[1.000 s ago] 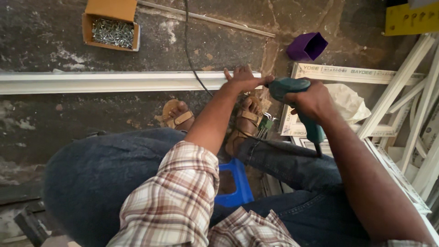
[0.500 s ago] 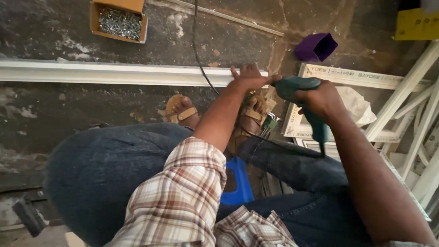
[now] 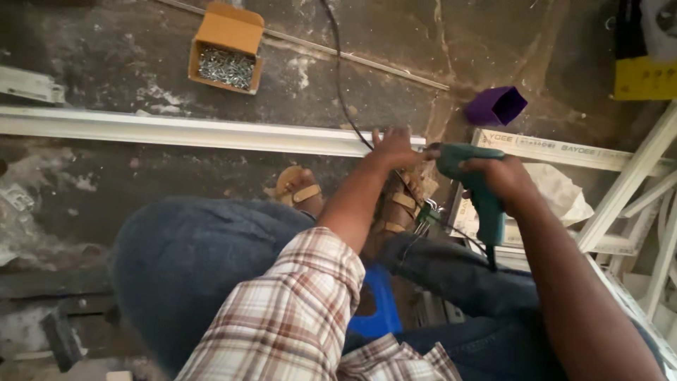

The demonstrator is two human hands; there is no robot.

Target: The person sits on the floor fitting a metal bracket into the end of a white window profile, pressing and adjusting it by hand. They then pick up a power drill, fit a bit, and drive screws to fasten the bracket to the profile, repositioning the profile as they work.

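Note:
I sit on a low blue stool [image 3: 377, 300] with my knees up. My left hand [image 3: 395, 147] rests flat, fingers spread, on the right end of a long white plastic profile [image 3: 190, 132] that lies across the concrete floor. My right hand [image 3: 502, 180] grips a green electric drill [image 3: 474, 185]. The drill's nose points left at the profile's end, just beside my left fingers. Its black cable [image 3: 337, 67] runs away up the floor.
An open cardboard box of screws [image 3: 226, 51] stands beyond the profile at upper left. A purple square cup [image 3: 496, 106] lies at upper right, near a yellow object [image 3: 643, 70]. White frame pieces [image 3: 635, 176] are stacked on the right. My sandalled feet [image 3: 300, 189] are under the profile's end.
The view has shifted a little, so the profile and box sit lower in the picture. Both hands stay at the profile's end, with the drill still held against it.

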